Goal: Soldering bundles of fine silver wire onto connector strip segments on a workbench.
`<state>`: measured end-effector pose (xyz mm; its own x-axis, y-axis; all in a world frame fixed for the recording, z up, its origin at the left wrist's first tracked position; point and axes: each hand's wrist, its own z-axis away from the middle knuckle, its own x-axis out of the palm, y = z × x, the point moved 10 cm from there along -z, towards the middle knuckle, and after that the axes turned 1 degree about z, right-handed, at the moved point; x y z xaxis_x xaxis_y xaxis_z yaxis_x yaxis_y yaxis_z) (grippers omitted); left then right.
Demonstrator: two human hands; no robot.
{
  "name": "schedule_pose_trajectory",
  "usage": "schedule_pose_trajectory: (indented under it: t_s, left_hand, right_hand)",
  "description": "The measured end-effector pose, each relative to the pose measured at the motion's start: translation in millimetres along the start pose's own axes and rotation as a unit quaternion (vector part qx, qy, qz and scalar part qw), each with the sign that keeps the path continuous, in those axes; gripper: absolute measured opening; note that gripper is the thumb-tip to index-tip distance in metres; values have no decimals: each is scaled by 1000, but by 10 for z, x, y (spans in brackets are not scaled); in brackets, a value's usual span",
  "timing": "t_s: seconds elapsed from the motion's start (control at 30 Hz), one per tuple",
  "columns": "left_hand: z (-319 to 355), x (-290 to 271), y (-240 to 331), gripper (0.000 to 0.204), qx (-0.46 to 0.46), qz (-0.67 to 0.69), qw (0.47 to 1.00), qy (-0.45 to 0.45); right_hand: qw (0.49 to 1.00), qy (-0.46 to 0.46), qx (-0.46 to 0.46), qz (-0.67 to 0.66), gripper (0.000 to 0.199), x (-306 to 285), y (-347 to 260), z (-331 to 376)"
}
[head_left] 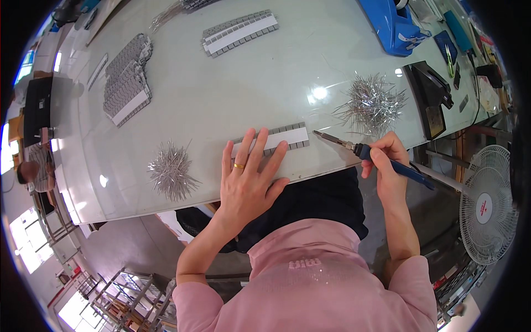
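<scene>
My left hand lies flat with fingers spread on a grey strip of small blocks with a white band, pinning its left part to the glass tabletop. My right hand grips a soldering iron with a blue handle. The iron's metal tip points left and sits just right of the strip's end. A ring is on my left hand.
Piles of thin metal pins lie at the left and at the right. More grey strips are stacked at the back left and back centre. A blue machine, a black stand, a white fan.
</scene>
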<state>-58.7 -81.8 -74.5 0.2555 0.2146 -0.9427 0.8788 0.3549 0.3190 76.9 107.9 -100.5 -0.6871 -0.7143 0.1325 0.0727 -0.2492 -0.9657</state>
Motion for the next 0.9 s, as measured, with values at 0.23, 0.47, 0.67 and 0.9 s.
schedule_pose_trajectory:
  t_s: [0.23,0.47,0.67,0.9]
  left_hand:
    - [-28,22,17,58,5,-2,1000,-3]
    - [-31,31,26,61,5,-6,1000,-5]
    - [-41,36,28,60,7,-6,1000,-3]
    - [-14,14,-8,61,4,-7,1000,3]
  right_hand:
    - [975,16,-134,177,16,43,-417,197]
    - [904,-79,-272,320,19,423,-683,281]
    - [908,-81,-253,324,17,448,-669,223]
    - [927,-61,-188,319,16,446,-637,140]
